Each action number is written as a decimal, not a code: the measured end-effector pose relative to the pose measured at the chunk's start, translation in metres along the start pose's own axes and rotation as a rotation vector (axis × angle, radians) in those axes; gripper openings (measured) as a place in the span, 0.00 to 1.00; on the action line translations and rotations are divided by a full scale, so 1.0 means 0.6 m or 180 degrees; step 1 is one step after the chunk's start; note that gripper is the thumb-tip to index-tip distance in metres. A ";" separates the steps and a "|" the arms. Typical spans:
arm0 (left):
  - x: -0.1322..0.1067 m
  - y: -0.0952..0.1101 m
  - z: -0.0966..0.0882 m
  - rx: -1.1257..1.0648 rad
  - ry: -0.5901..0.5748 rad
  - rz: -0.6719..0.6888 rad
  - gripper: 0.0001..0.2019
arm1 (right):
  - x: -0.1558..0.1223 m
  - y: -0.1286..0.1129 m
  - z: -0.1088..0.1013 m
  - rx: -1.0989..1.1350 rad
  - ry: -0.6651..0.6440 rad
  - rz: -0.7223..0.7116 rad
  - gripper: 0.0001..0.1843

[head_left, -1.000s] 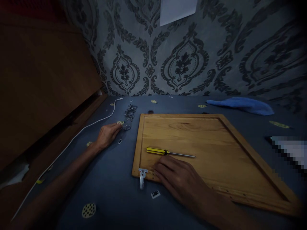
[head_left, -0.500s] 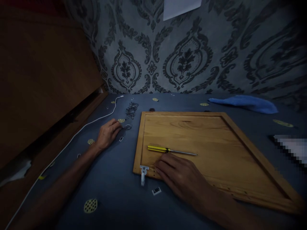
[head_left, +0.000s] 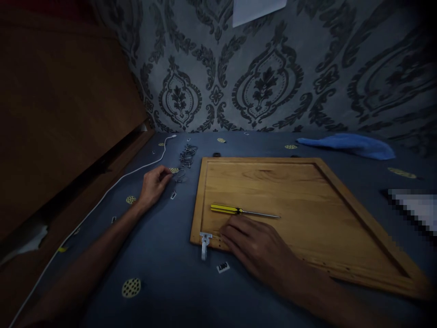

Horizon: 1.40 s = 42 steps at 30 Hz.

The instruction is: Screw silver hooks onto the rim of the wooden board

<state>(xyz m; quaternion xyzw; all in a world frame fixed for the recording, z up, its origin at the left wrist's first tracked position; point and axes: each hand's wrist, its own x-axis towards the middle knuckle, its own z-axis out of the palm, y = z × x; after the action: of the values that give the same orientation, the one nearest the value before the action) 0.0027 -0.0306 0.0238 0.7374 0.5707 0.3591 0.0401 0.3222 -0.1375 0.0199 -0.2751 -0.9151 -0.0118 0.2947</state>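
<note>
My left hand (head_left: 155,186) is above the blue cloth at the left, thumb and fingers pinched on a thin wire loop (head_left: 181,173). Beyond it lies a small pile of metal wire pieces (head_left: 187,156). My right hand (head_left: 252,239) rests on the near left part of a framed wooden panel (head_left: 266,191), fingers bent together; whatever is under the fingertips is hidden. Just left of those fingertips, a metal hinge (head_left: 205,246) sits at the panel's near corner, its arm sticking out over the edge. A screwdriver (head_left: 227,209) with a yellow-and-black handle lies on the panel above my right hand.
A white cable (head_left: 119,180) runs along the left beside a brown wooden cabinet (head_left: 68,118). At the back right lies a crumpled blue cloth (head_left: 348,145). A dark-edged object (head_left: 414,207), blurred out, is at the right. Patterned wallpaper (head_left: 218,82) rises behind.
My left hand has lifted the wire loop slightly, its pinch turning a little upward. My right hand stays in the same place on the panel. The view has shifted slightly.
</note>
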 end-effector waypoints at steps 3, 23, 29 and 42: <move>0.009 -0.010 0.006 -0.0050 -0.0073 -0.0146 0.05 | 0.001 0.001 0.000 0.0014 -0.0030 0.0014 0.17; -0.015 0.026 -0.069 -0.0050 -0.1742 0.0564 0.08 | 0.004 0.002 -0.003 -0.0140 0.0161 -0.0134 0.20; -0.016 0.025 -0.067 -0.0032 -0.1711 0.0615 0.08 | 0.004 0.002 -0.003 -0.0094 0.0156 -0.0150 0.18; -0.015 0.026 -0.069 -0.0069 -0.1832 0.0861 0.08 | 0.003 0.001 -0.002 -0.0071 0.0121 -0.0102 0.18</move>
<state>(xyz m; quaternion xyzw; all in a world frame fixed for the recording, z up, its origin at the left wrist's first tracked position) -0.0090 -0.0586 0.0572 0.8774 0.4289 0.1439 0.1596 0.3218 -0.1365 0.0220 -0.2634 -0.9134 -0.0320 0.3087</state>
